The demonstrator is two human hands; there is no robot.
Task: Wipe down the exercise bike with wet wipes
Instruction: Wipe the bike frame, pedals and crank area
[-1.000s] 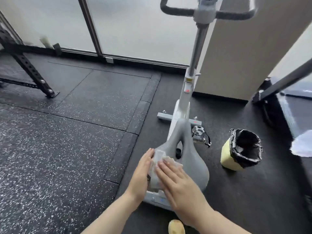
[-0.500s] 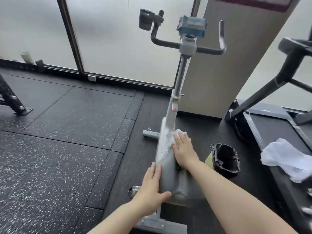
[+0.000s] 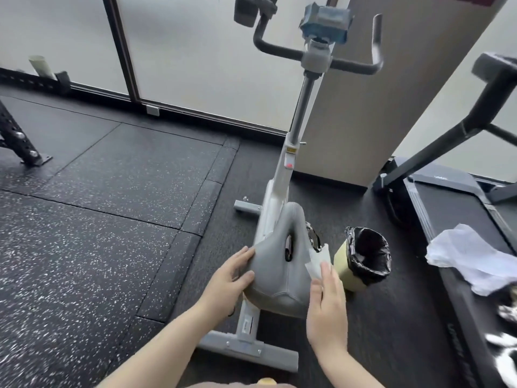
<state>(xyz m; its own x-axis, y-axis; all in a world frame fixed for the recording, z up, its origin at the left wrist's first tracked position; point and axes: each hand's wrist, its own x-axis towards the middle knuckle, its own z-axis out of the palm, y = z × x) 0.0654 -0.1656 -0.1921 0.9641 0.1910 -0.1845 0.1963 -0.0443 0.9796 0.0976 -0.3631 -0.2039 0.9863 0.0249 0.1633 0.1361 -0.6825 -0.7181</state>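
A white exercise bike [image 3: 272, 203] stands in front of me with a grey saddle [image 3: 279, 264] and black handlebars [image 3: 321, 58]. My left hand [image 3: 228, 278] grips the saddle's left edge, thumb on top. My right hand [image 3: 326, 306] presses a white wet wipe [image 3: 317, 260] against the saddle's right side with straight fingers. A blue pack of wipes [image 3: 326, 22] sits on top of the handlebar post.
A yellow bin with a black liner [image 3: 363, 260] stands just right of the saddle. A treadmill [image 3: 458, 219] at the right carries a crumpled white cloth [image 3: 472, 259]. A black rack leg [image 3: 19, 144] is at the far left. Speckled rubber mats cover the floor.
My right hand has drawn the wipe back from the saddle's nose to its right side. My left hand stays on the saddle's left edge.
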